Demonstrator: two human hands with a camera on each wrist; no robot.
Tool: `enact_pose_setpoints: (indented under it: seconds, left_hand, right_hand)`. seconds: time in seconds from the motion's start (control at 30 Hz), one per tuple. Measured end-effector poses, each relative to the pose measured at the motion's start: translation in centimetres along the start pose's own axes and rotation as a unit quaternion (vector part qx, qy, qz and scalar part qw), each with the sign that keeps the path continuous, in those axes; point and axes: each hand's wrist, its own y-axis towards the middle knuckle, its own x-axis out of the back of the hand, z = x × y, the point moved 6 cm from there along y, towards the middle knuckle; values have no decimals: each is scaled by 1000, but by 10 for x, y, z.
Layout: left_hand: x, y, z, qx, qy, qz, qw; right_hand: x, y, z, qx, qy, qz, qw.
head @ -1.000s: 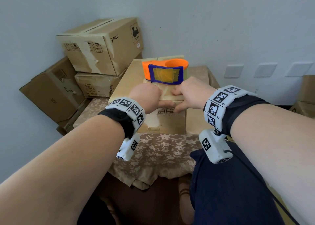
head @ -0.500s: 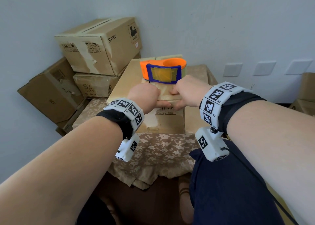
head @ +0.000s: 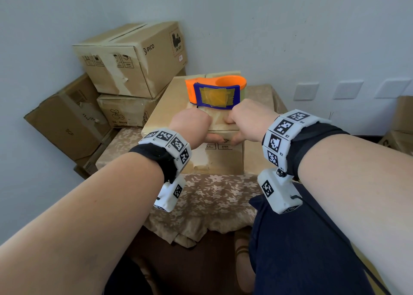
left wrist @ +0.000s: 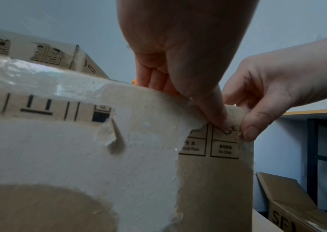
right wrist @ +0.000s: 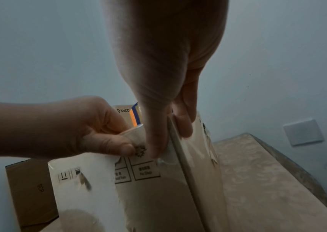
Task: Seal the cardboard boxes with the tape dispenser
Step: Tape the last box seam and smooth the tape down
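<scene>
Looking from the left, I see stacked boxes [head: 131,58] against the wall, off to the left of where I am gripping. My left hand [head: 190,128] sits on the near top edge of the box [head: 219,158] on the table [head: 210,194], fingers curled over the top and thumb [left wrist: 218,114] pressed down on the front face over a strip of tape [left wrist: 232,116] folded across the edge. My right hand [head: 250,120] is just beside it, thumb [right wrist: 154,138] flat on the same strip, fingers on top; grasping the box edge, both hands. The tape dispenser [head: 215,91], orange and blue, lies on the box top just beyond my knuckles, untouched. Right of the grip, flowered cloth [head: 266,96] covers the table.
</scene>
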Motion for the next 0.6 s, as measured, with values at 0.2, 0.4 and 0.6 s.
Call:
enact_pose_setpoints:
  seconds: [0.2,0.4,0.6]
  left_hand:
    - [1,-1,0,5,-8,-1,1000]
    - [2,-4,-1,5,-2,7,1000]
    - [1,-11,1,-9,-26,2,1000]
  right_hand:
    - [-1,1,0,-9,-2,-3,1000]
    - [-1,1,2,-19,-15,14,1000]
    - [0,2,4,-25,-36,22,999]
